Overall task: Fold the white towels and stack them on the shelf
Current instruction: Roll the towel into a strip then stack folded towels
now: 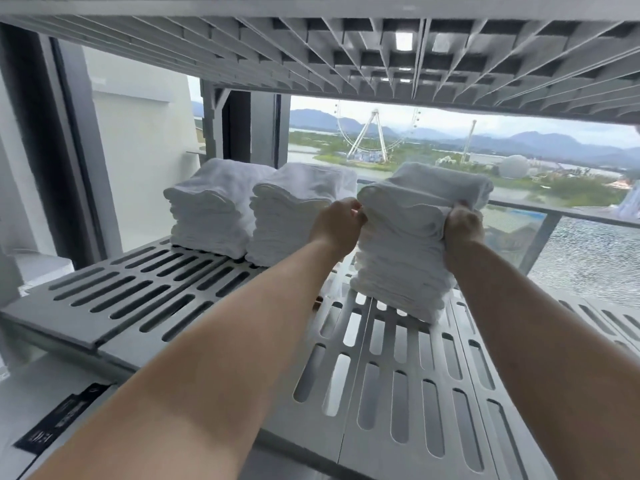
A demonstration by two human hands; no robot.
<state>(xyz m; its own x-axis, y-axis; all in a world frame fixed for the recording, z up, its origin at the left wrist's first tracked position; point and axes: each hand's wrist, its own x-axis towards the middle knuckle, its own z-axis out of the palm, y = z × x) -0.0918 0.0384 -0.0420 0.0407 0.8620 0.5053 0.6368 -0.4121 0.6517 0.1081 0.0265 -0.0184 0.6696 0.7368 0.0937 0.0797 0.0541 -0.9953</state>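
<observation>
Three stacks of folded white towels stand on a grey slotted shelf (145, 299). The left stack (207, 209) and the middle stack (291, 216) sit side by side at the back. The right stack (401, 258) stands further forward. My left hand (337, 223) pinches the left edge of the top folded towel (429, 192) on that right stack. Gripping the same towel's right front corner, my right hand (462, 225) has its fingers curled into the cloth. Both forearms reach in over the shelf.
Another grey ribbed shelf (346, 46) hangs close overhead. A window behind the shelf shows a balcony rail (568, 214), water and a ferris wheel. A dark window frame (76, 161) stands at the left. The shelf surface in front of the stacks is bare.
</observation>
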